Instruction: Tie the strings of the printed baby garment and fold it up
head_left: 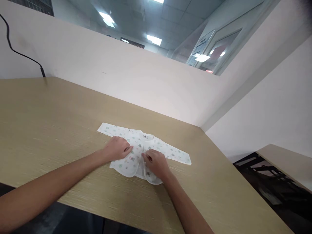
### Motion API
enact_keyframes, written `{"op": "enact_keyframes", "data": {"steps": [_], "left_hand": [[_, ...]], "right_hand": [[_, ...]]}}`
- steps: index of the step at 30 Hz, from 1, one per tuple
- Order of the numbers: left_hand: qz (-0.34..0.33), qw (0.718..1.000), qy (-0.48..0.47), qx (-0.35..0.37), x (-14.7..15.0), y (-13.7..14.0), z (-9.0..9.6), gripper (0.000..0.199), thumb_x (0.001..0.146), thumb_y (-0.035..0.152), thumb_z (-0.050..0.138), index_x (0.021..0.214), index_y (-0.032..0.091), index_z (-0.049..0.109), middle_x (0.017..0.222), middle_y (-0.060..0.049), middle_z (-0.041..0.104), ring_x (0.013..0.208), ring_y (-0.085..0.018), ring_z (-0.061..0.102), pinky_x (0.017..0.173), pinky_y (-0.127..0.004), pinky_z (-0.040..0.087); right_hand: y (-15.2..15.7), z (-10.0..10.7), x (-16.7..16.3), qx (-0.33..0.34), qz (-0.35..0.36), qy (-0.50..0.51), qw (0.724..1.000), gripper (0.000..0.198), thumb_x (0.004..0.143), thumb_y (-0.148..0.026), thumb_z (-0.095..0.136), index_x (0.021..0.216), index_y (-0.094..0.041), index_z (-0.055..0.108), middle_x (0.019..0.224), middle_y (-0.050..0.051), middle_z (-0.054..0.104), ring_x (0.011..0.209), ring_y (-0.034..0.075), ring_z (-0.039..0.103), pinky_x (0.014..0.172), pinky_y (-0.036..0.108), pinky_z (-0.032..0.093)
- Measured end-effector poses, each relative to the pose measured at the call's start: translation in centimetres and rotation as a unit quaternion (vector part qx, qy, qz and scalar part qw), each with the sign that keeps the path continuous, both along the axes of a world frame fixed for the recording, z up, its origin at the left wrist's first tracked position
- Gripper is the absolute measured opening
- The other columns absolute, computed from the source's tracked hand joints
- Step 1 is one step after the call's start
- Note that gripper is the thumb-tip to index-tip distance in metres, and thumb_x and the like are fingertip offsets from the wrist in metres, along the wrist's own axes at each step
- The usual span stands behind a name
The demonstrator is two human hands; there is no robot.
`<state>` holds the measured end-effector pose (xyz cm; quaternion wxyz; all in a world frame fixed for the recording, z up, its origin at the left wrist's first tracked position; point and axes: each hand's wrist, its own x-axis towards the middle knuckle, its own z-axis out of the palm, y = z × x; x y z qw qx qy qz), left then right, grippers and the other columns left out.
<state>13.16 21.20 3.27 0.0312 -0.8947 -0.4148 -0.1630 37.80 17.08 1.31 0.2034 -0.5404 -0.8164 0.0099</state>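
A small white baby shirt [131, 162] with a pale green and pink print lies spread on the table, sleeves out to both sides. Its front is parted below the neckline, so the inside of the back panel shows between the two rounded flaps. My left hand [118, 148] rests closed on the shirt's left side, fingers curled and thumb pointing right; whether cloth is in its fingers is hidden. With fingertips pinched together, my right hand [156, 162] grips the edge of the right flap near the middle of the front.
The wooden table [60, 113] meets a white partition [136, 81] with a window [156, 22] above it. A black cable [24, 56] hangs down at the far left. Another tabletop [287, 162] stands beyond the right edge, with dark framework below.
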Motion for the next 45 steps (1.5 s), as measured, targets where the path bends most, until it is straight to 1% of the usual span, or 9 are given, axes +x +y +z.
{"op": "enact_keyframes", "data": {"steps": [7,11,17,20,26,28,34,38,45], "left_hand": [[-0.004,0.999,-0.037,-0.012,0.0,-0.5,0.7,0.056,0.102,0.042,0.034,0.060,0.015,0.058,0.064,-0.009,0.061,0.059,-0.018,0.050,0.059,-0.031,0.032],[-0.068,0.968,-0.214,-0.113,0.3,-0.6,0.2,0.057,0.102,0.049,0.036,0.053,0.018,0.035,0.052,-0.002,0.040,0.056,-0.015,0.039,0.058,-0.031,0.030],[-0.121,0.707,-0.539,-0.441,1.2,-0.9,0.2,0.059,0.098,0.058,0.045,0.055,0.019,0.037,0.052,0.001,0.030,0.054,-0.013,0.039,0.062,-0.031,0.043],[-0.146,0.602,-0.602,-0.504,1.0,-1.2,1.2,0.048,0.101,0.057,0.036,0.093,0.019,0.065,0.083,-0.008,0.064,0.085,-0.021,0.063,0.085,-0.040,0.054],[-0.176,0.620,-0.559,-0.522,0.7,-1.4,1.9,0.084,0.098,0.070,-0.002,0.161,0.023,0.028,0.155,-0.014,0.046,0.142,-0.031,0.046,0.111,-0.054,0.045],[-0.193,0.572,-0.574,-0.553,0.8,-1.4,1.8,0.084,0.098,0.073,0.002,0.162,0.025,0.025,0.159,-0.012,0.042,0.146,-0.031,0.041,0.115,-0.055,0.040],[-0.217,0.402,-0.629,-0.629,0.8,-1.4,1.2,0.080,0.098,0.074,0.028,0.158,0.021,0.038,0.159,-0.013,0.041,0.150,-0.032,0.032,0.123,-0.053,0.026],[-0.219,0.395,-0.633,-0.628,0.8,-1.2,0.9,0.077,0.098,0.072,0.033,0.153,0.019,0.047,0.156,-0.014,0.045,0.148,-0.033,0.035,0.121,-0.051,0.028],[-0.228,0.527,-0.666,-0.476,1.0,-1.6,0.5,0.050,0.099,0.053,0.051,0.117,0.011,0.072,0.123,-0.018,0.066,0.123,-0.031,0.055,0.100,-0.039,0.047]], "right_hand": [[-0.4,0.5,-0.1,-0.102,0.077,0.214,0.969,0.058,0.104,-0.053,0.038,0.058,-0.021,0.028,0.057,-0.001,0.038,0.062,0.016,0.040,0.064,0.031,0.034],[-0.5,0.9,-0.4,-0.209,0.057,0.413,0.885,0.064,0.100,-0.067,0.040,0.056,-0.021,0.037,0.051,-0.004,0.029,0.050,0.011,0.028,0.053,0.028,0.025],[-1.0,3.0,-0.5,-0.284,0.071,0.643,0.708,0.052,0.099,-0.070,0.034,0.132,-0.032,0.051,0.072,-0.004,0.054,0.043,0.011,0.021,0.041,0.022,0.018],[-1.3,3.8,-0.2,-0.267,0.092,0.588,0.758,0.074,0.098,-0.070,-0.005,0.158,-0.038,0.024,0.135,0.012,0.061,0.074,0.020,0.061,0.043,0.025,0.034],[-1.5,4.1,0.0,-0.228,0.071,0.405,0.882,0.074,0.095,-0.053,-0.026,0.164,-0.032,-0.011,0.163,0.012,0.038,0.130,0.027,0.058,0.090,0.045,0.053],[-1.6,4.1,-0.1,-0.260,0.096,0.473,0.836,0.076,0.095,-0.063,-0.021,0.165,-0.035,-0.007,0.164,0.009,0.035,0.136,0.028,0.053,0.097,0.049,0.050],[-1.4,3.3,-0.2,-0.351,0.163,0.738,0.553,0.084,0.091,-0.086,0.022,0.153,-0.036,0.045,0.157,0.006,0.047,0.143,0.030,0.045,0.112,0.050,0.038],[-1.3,3.3,-0.1,-0.352,0.146,0.764,0.521,0.081,0.091,-0.084,0.028,0.149,-0.033,0.052,0.153,0.007,0.052,0.144,0.029,0.044,0.116,0.050,0.033],[-2.1,4.2,-1.2,-0.387,0.184,0.750,0.504,0.089,0.088,-0.089,0.024,0.157,-0.035,0.038,0.156,0.007,0.048,0.147,0.026,0.040,0.122,0.051,0.021]]}}
